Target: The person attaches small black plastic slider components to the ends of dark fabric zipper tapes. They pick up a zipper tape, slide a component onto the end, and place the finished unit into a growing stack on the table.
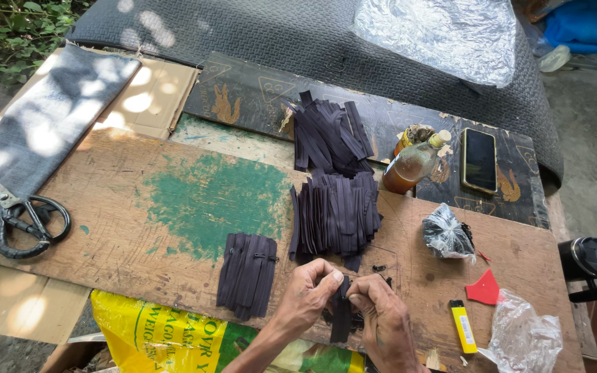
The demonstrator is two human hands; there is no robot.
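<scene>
My left hand (309, 293) and my right hand (385, 321) meet at the near edge of a worn wooden board (139, 228), both pinching the top of one dark zipper strip (342, 318) that hangs down between them. To the left of my hands lies a small flat stack of dark zipper strips (247, 274). Beyond my hands sits a bigger pile of dark strips (336, 214), and a further pile (329, 138) lies behind it on a black board. A few small dark slider pieces (379, 268) lie on the wood near my right hand.
Black-handled scissors (25, 217) lie at the left on grey cloth. A tilted bottle of amber liquid (416, 162), a phone (479, 160), a knotted black plastic bag (446, 235), a red scrap (484, 289), a yellow lighter (462, 326), a clear bag (523, 337) and a black cup (589, 261) are at the right.
</scene>
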